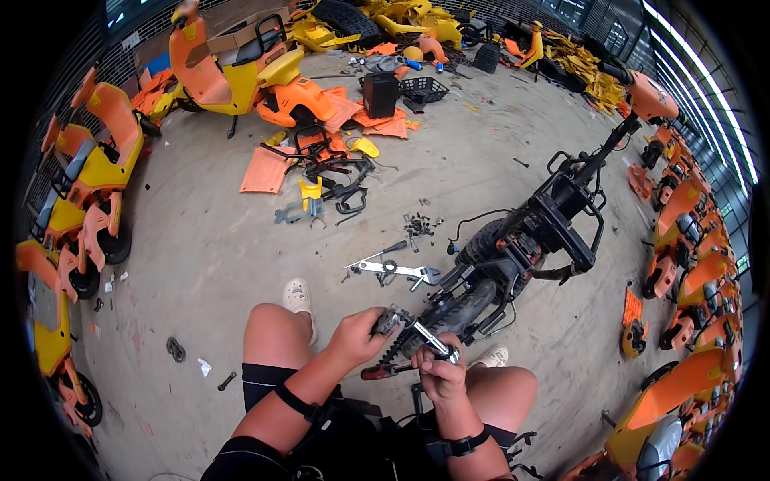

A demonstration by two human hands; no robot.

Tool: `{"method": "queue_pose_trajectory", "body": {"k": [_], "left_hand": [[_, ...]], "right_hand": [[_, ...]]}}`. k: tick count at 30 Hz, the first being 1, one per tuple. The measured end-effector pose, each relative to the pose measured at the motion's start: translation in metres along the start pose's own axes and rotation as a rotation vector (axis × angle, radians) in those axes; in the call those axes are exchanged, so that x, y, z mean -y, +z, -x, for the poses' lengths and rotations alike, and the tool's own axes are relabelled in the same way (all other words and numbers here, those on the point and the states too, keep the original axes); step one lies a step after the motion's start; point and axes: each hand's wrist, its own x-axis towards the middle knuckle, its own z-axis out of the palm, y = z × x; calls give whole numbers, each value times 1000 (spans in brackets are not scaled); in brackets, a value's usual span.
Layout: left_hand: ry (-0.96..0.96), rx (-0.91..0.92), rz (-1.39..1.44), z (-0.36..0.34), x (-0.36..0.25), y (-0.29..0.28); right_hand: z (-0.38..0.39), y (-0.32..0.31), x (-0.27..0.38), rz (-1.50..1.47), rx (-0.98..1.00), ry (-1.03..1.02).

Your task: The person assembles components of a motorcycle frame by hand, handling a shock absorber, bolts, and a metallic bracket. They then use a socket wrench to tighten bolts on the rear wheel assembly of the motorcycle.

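My left hand is closed around a small dark metal part, held up in front of my knees. In my closed right hand is a chrome socket wrench, its long socket pointing up and left at that part. The tip is at or very near it; contact is hard to judge. A red-and-black handle sticks out left of the right hand, and its join to the wrench is hidden. Just beyond the hands stands a stripped scooter frame with its wheel towards me.
On the concrete floor ahead lie an adjustable wrench, a screwdriver and a pile of bolts. Farther off are orange panels and a black basket. Orange-and-yellow scooters line the left and right.
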Motion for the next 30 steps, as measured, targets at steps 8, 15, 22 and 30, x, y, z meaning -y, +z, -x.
{"method": "queue_pose_trajectory", "body": {"k": [8,15,22,30], "left_hand": [[-185,17,111,3,4,5],[-688,-112,1025,-10,-50,-78],[-360,-379,1091,54,-47,-251],[-1236,-845,523,332,201,-264]], "right_hand": [[-13,-11,25,-30,-34,-72],[-25,-17,13,-68,-79,-44],[-37,-12,-9,65,-120,-56],[-34,0,-47,193,-201,220]]}}
